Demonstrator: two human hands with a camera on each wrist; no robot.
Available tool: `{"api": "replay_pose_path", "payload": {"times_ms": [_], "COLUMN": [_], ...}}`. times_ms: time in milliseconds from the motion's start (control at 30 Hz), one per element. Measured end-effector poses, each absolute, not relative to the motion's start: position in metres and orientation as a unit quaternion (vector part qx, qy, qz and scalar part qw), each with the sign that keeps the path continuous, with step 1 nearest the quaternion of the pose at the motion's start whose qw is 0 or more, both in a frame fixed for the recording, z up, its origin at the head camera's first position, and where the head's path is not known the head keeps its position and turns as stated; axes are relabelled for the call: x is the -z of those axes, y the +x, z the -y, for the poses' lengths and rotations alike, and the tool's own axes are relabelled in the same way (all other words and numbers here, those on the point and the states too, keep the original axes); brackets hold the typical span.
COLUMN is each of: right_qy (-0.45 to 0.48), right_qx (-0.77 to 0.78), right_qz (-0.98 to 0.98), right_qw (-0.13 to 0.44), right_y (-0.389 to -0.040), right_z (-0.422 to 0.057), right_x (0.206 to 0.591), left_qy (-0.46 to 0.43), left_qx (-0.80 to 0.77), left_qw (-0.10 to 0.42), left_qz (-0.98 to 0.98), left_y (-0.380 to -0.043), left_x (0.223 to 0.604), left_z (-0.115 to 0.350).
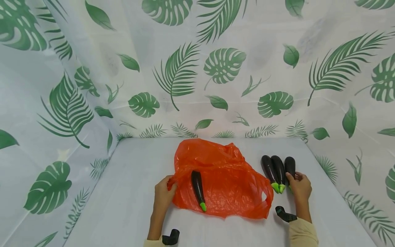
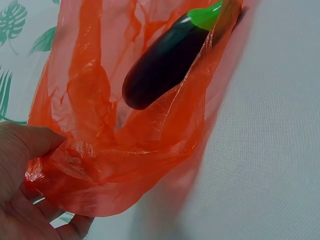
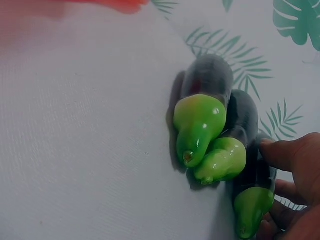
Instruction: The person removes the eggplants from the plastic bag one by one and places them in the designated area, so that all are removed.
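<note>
A whitish tabletop (image 1: 126,188) is enclosed at the back and on both sides by white sheeting (image 1: 182,119), which is printed with green palm fronds (image 1: 180,73), split leaves (image 1: 223,63) and small single leaves (image 1: 218,102) and is softly lit.

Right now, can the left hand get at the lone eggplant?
Probably yes: the lone eggplant is close by, blunt end uncovered, though the left hand grips the red bag and would likely need to let go first.

The white counter (image 1: 123,185) carries a crumpled orange-red plastic bag (image 1: 232,185) and, to its right, three dark eggplants (image 1: 278,169) close together.
</note>
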State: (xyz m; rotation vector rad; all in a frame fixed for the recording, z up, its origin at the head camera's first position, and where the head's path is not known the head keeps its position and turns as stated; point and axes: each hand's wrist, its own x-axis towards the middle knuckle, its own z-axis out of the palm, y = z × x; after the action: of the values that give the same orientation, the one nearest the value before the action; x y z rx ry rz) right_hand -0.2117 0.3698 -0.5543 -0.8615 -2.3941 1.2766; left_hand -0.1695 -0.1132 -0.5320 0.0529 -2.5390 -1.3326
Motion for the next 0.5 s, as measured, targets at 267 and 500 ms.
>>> {"api": "replay_pose_path", "payload": {"times_ms": [267,500], "right_qy": [-0.305,-0.305], "right_qx": [-0.454,-0.444], "right_qz": [0.822,0.823], "right_qw": [0.161,0.183], "right_y": [-0.2078,-0.2089], "right_z": [-0.3689,-0.371], "right_x": [0.5611,0.5604], "left_qy": [0.01,0.011], "left_qx": [0.453,0.464], "left_qw": [0.153,0.153], "left_qz": [0.879,0.873], "left_y": [-0.1669,-0.1677], "left_x": [0.5342,0.5348], "left_z": [0.1137,0.1112]}}
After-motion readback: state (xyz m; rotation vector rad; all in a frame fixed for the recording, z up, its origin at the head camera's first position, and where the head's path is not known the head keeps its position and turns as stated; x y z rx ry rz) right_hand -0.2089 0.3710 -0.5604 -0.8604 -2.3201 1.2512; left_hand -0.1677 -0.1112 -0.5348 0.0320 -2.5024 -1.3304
